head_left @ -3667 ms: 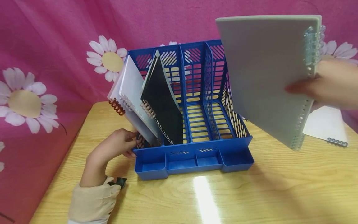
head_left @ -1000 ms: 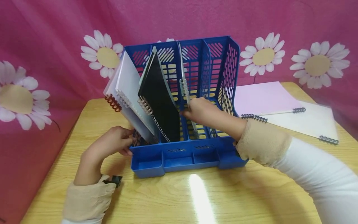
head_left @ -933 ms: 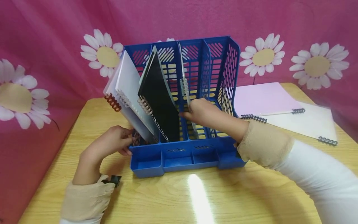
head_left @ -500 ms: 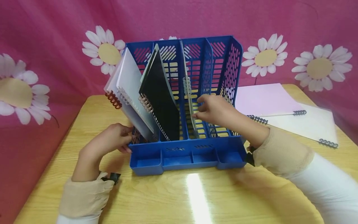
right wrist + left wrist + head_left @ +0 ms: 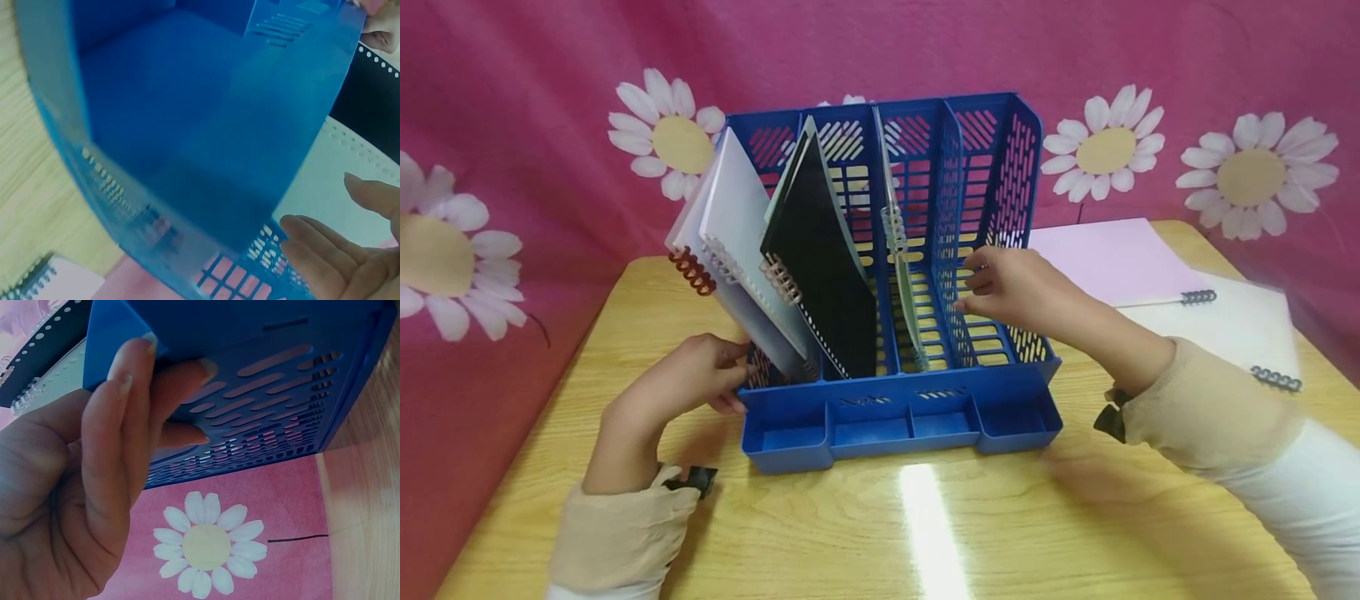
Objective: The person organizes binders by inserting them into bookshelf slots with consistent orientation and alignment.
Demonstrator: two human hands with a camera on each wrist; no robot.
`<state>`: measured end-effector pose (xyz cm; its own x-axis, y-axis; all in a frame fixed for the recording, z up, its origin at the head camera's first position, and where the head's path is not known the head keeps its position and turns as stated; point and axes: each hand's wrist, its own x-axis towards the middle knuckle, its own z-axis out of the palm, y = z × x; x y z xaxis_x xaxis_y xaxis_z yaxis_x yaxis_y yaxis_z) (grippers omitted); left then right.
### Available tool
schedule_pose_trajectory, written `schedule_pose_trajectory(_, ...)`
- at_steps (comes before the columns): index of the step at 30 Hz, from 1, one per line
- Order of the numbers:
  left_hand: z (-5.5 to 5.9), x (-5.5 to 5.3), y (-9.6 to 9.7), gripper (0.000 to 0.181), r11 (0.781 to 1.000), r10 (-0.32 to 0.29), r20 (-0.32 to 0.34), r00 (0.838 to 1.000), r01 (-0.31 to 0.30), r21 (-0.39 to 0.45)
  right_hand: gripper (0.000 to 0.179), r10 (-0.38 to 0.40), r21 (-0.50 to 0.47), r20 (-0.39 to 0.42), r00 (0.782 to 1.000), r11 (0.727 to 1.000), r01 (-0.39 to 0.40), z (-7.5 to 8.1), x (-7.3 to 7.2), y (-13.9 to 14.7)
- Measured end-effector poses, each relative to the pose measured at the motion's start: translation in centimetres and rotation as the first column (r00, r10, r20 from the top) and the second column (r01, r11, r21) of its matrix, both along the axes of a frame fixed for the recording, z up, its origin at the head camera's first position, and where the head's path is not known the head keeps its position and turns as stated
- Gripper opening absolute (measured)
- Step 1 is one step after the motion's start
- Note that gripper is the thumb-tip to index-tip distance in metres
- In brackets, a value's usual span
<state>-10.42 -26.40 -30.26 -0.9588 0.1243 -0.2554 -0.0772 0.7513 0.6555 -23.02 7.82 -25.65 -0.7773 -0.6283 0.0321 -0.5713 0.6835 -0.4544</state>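
A blue desktop file organizer (image 5: 898, 393) stands on the table. My left hand (image 5: 703, 375) grips its left front corner; in the left wrist view those fingers (image 5: 103, 450) lie along the slotted side wall. My right hand (image 5: 1022, 287) hovers over the rightmost compartment, holding nothing, fingers loosely bent. Just left of it, a pale spiral notebook (image 5: 912, 312) with a clear coil stands against a divider. A black-covered spiral notebook (image 5: 823, 258) leans in the compartment left of that. In the leftmost one, a white notebook (image 5: 745, 217) and another with a red-brown coil (image 5: 691, 271) lean left.
Behind the right arm, a pink notebook (image 5: 1112, 258) overlaps a white one (image 5: 1232, 325) on the table, both with dark coils. Small open trays (image 5: 868, 432) line the organizer's front. A pink cloth with daisies (image 5: 925, 46) hangs behind.
The right hand brought the pale notebook from the right into the organizer, let go of it and drew back rightward. The left hand has stayed on the corner.
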Motion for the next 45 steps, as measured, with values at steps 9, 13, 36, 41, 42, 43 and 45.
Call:
schedule_pose_trajectory(9,-0.2,0.4,-0.2,0.047,1.0,0.016,0.02,1.0,-0.016,0.004,0.046,-0.004,0.076,-0.052,0.999,0.997,0.008,0.4,-0.9,1.8)
schedule_pose_trajectory(13,-0.2,0.4,-0.1,0.047,1.0,0.02,0.024,1.0,-0.02,0.009,0.046,-0.015,0.106,-0.066,0.998,0.994,0.022,0.4,-1.5,2.9)
schedule_pose_trajectory(36,-0.4,0.4,-0.1,0.047,1.0,0.021,0.035,0.999,-0.022,0.021,0.036,-0.035,0.401,-0.059,0.998,0.914,0.056,-1.1,-5.0,6.9)
schedule_pose_trajectory(41,-0.5,0.4,0.0,0.044,1.0,0.014,0.024,1.0,-0.015,0.024,0.038,-0.082,0.438,-0.034,0.996,0.895,0.088,-2.4,-6.3,7.6)
schedule_pose_trajectory(42,-0.4,0.4,0.0,0.044,1.0,0.014,0.023,1.0,-0.014,0.023,0.039,-0.089,0.445,-0.031,0.996,0.891,0.094,-2.7,-6.6,7.7)
schedule_pose_trajectory(43,-0.4,0.4,0.1,0.043,1.0,0.014,0.022,1.0,-0.015,0.019,0.04,-0.093,0.45,-0.028,0.995,0.888,0.096,-3.0,-6.9,7.9)
schedule_pose_trajectory(45,-0.4,0.4,0.1,0.043,1.0,0.012,0.019,1.0,-0.013,0.017,0.042,-0.103,0.464,-0.017,0.995,0.88,0.1,-3.5,-7.4,8.1)
